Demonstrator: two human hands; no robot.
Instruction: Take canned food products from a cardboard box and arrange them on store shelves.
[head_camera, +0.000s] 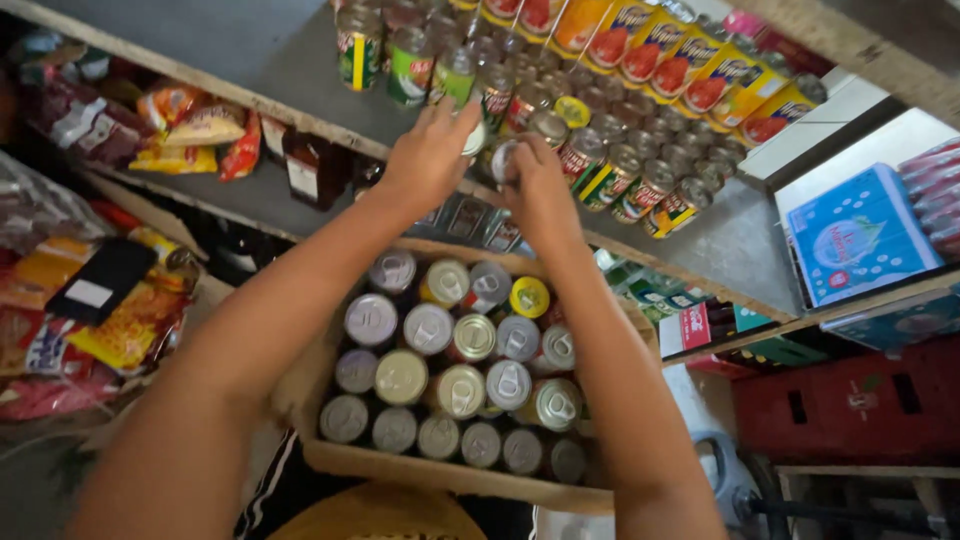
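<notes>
Both my arms reach up to a grey shelf (260, 60) crowded with tins. My left hand (428, 155) has its fingers round a small silver-topped can (477, 141) at the shelf's front edge, beside green-labelled cans (410, 68). My right hand (538, 190) grips another silver-topped can (503, 160) just to the right, next to red-and-yellow-labelled cans (640, 185). Below my forearms sits a cardboard box (440, 470) packed with several upright cans (430, 330), tops showing.
Yellow cans with red pictures (690, 70) lie stacked at the shelf's back right. Dark bottles (315, 170) and snack packets (190, 130) fill the lower shelf at left. A blue-and-white carton (860, 235) and red crates (850, 400) stand at right.
</notes>
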